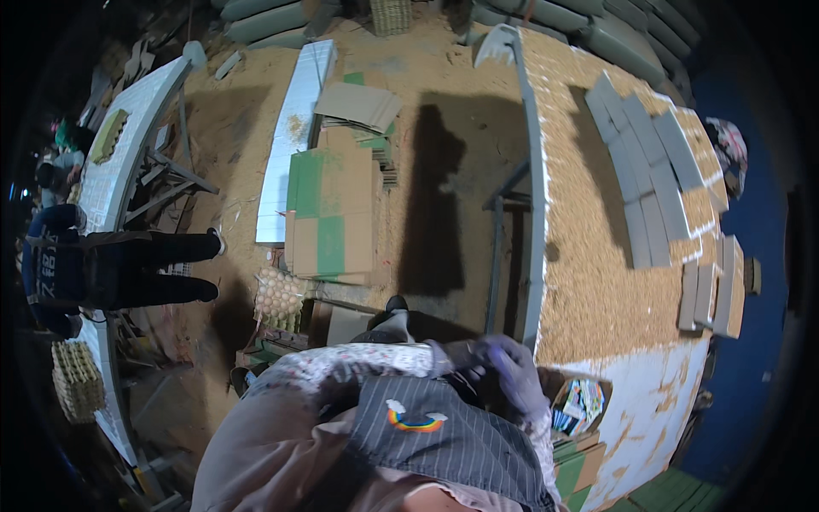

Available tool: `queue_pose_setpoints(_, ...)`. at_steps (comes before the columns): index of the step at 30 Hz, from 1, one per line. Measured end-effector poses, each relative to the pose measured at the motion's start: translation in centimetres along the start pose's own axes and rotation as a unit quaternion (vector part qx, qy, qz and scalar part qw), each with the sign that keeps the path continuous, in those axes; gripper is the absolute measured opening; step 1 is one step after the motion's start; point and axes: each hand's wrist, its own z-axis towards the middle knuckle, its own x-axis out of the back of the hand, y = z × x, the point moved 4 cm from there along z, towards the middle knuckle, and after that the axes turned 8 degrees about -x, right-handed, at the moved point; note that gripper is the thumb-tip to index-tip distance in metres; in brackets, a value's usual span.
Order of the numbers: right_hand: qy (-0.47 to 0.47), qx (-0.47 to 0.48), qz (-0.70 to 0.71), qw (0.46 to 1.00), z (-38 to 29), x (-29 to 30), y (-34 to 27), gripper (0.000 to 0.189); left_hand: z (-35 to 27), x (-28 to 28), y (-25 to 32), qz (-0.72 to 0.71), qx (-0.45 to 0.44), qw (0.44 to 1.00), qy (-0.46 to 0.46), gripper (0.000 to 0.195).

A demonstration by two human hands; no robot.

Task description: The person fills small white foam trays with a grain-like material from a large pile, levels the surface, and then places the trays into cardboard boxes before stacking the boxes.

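Note:
My left hand (466,356), in a dark glove, reaches across my front from a floral sleeve. My right hand (519,377), in a purple-grey glove, meets it near the table's edge. The two hands touch or overlap, and their fingers are blurred, so I cannot tell whether anything is held. Below them hangs my dark striped apron (448,435) with a rainbow patch. Just right of my right hand, an open cardboard box (600,419) holds colourful printed packets (579,406). Beyond my hands runs a long table (646,390) thickly covered with tan husk-like material (595,307).
Several grey-white cartons (640,173) stand on the right table. Flattened cardboard (345,211) is stacked ahead, near a tray of eggs (280,294). At left a co-worker (70,262) stands by another table (144,102) with stacked egg trays (77,381). Filled sacks (620,48) lie behind.

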Motion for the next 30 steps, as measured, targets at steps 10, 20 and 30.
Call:
queue_pose_setpoints(10,-0.078,0.003,-0.112,0.991,30.7,-5.0,-6.6,0.056,-22.1,15.8,26.4,-0.191,-0.384,0.804,0.412,0.041)
queue_pose_setpoints(20,-0.071,0.080,-0.387,0.916,73.8,-1.7,-14.6,0.094,-17.2,28.5,37.8,-0.232,-0.299,0.748,0.545,0.059)
queue_pose_setpoints(30,-0.124,0.030,-0.586,0.801,97.6,-7.6,-15.4,0.106,-11.2,56.2,48.3,-0.007,-0.238,0.713,0.659,0.087)
